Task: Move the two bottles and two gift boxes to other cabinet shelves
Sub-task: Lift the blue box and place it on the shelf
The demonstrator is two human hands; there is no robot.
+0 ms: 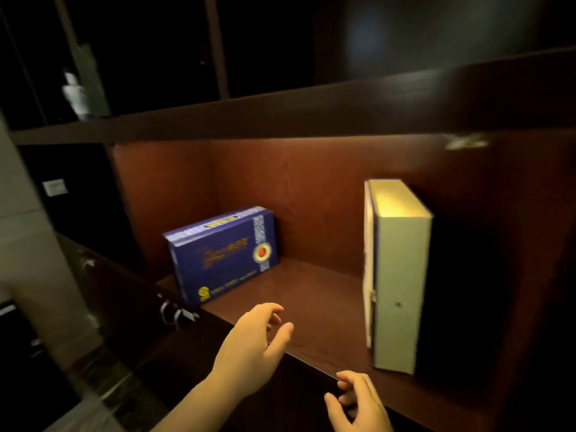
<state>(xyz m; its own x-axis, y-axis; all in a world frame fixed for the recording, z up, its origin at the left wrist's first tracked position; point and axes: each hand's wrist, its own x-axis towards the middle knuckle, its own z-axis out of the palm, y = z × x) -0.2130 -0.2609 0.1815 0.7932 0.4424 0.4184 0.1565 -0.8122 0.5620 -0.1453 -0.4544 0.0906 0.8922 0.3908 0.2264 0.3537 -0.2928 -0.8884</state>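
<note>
Two gift boxes stand on the lit shelf (314, 294) in the head view, and both hands are empty. The blue box (223, 255) stands at the shelf's back left corner, tilted back so its top seems to rest on the rear wall. The white box (400, 275) stands upright on a narrow side near the right end, close to the front edge, with its spine facing out.

The left hand (258, 344) reaches over the front edge near the middle of the shelf, fingers loosely spread and touching nothing. The right hand (355, 400) hangs just below the front edge, fingers half curled, near the white box's lower corner but apart from it. No bottle shows clearly; a pale blurred shape on the upper shelf at far left cannot be identified.

The step in hand looks like a reach for one of the boxes, most likely the white one, since both hands are nearer to it. To do it well, I would take it with a hand on each broad face, low enough that it does not tip. It stands tall and narrow, so a push from one side could topple it off the front edge. Lift it straight out before turning, so it clears the dark shelf board (311, 116) above.
</note>
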